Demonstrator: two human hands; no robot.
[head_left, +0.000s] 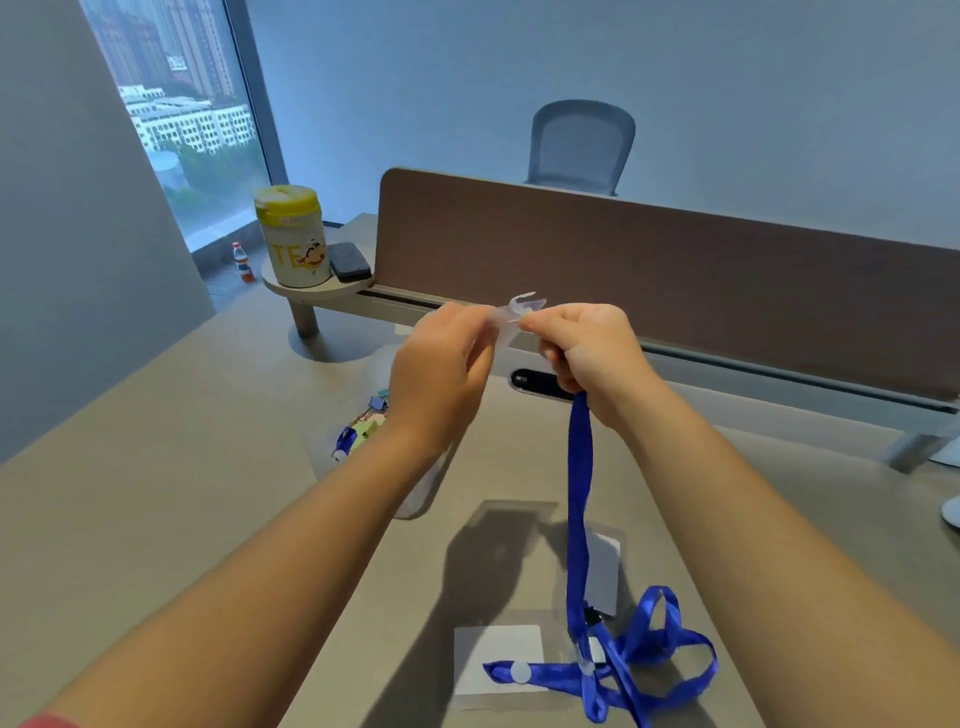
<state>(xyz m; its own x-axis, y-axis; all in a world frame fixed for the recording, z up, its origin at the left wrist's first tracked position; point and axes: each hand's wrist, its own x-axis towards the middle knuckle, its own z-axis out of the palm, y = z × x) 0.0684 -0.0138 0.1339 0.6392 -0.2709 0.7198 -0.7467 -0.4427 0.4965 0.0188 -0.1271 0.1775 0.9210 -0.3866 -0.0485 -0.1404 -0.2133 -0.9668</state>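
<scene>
Above a grey worktop (208, 467), the left hand (441, 364) and right hand (592, 353) pinch a clear plastic clip (514, 317) between them, its blue lanyard (579, 493) hanging down to near badge sleeves (498, 660).

Cool daylight enters from the window (182, 130) at upper left. I see a dark shadow on the desk (182, 467), the clear clip (511, 318) blurred, and the partition (675, 280) bowed by the lens.
</scene>
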